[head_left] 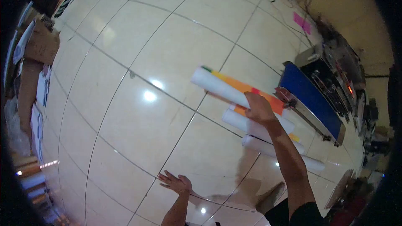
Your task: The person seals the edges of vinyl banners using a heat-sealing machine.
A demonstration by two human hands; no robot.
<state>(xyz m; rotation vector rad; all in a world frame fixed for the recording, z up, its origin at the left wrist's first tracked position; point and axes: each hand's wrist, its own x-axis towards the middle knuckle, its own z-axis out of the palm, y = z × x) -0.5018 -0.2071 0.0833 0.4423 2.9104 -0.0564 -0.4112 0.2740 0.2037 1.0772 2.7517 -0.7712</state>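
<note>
My right hand [260,108] is wrapped round a large white roll [222,86], whose printed edge shows yellow, orange and red on its far side. Below it on the tiled floor lie a second white roll [245,124] with some orange at its end and a thinner white roll [257,145], both partly hidden by my right forearm. My left hand [176,183] rests on the floor tiles at the lower middle, its fingers spread and nothing in it.
A blue-topped machine [310,100] stands on the right beside dark equipment [331,79]. Cardboard [42,44] and stacked sheets line the left edge. A pink sheet [302,23] and cables lie at the upper right. Floor tiles [138,134] spread between.
</note>
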